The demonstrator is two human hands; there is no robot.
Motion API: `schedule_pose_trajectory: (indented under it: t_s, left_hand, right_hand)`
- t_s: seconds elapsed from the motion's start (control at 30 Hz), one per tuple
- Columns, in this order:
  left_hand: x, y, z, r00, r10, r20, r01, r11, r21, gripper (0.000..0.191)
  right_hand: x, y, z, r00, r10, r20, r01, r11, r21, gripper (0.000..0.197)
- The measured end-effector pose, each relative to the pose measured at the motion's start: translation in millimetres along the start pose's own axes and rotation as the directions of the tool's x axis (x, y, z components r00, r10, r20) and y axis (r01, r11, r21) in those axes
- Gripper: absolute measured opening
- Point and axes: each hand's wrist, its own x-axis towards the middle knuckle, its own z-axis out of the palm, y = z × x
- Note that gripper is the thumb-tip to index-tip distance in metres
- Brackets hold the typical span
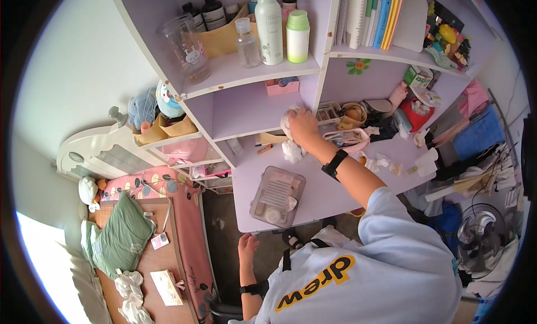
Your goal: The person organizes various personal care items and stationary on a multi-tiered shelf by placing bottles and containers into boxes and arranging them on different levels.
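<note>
My right hand (303, 126) is closed on a crumpled white cloth (287, 123), at the right end of the low shelf board (251, 118). Just below it, more crumpled white material (293, 151) lies on the lilac desk (327, 198). My left hand (248, 245) hangs beside the desk's front edge, fingers apart and holding nothing. On the desk's left part rests a clear lidded plastic box (278, 197) with small items inside. An orange object (264, 149) lies under the shelf. At the back of the shelf stands a small pink box (282, 86).
The upper shelf holds a white spray bottle (269, 30), a green-capped bottle (297, 38) and a clear plastic cup (188, 51). An open pink case (347, 139) and crumpled tissues lie to the right. A bed with a green pillow (126, 231) is at left; a fan (480, 240) stands right.
</note>
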Motion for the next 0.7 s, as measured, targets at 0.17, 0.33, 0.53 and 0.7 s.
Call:
schedule_pose_trajectory:
  t_s: [0.17,0.33,0.53,0.7]
  left_hand:
    - [5.3,-14.0,-3.4,1.000,-0.001,0.012,0.001,1.000,-0.015,0.039]
    - [0.9,-19.4,-7.6,0.999,-0.013,0.030,0.015,0.997,-0.075,0.039]
    - [11.5,-26.5,-11.0,0.996,-0.084,0.032,0.086,0.994,-0.065,0.037]
    - [32.1,-11.8,11.0,0.999,-0.044,-0.016,0.043,0.998,-0.051,0.057]
  right_hand:
    - [-37.4,1.0,-18.1,0.999,-0.029,-0.015,0.029,0.999,-0.039,0.020]
    - [-103.1,48.1,3.8,0.709,0.018,0.705,-0.033,0.999,0.008,0.017]
    - [-225.4,86.8,42.6,0.536,0.124,0.835,-0.167,0.985,-0.039,0.031]
    - [-281.6,86.8,59.5,0.546,0.184,0.817,-0.355,0.934,0.027,0.058]
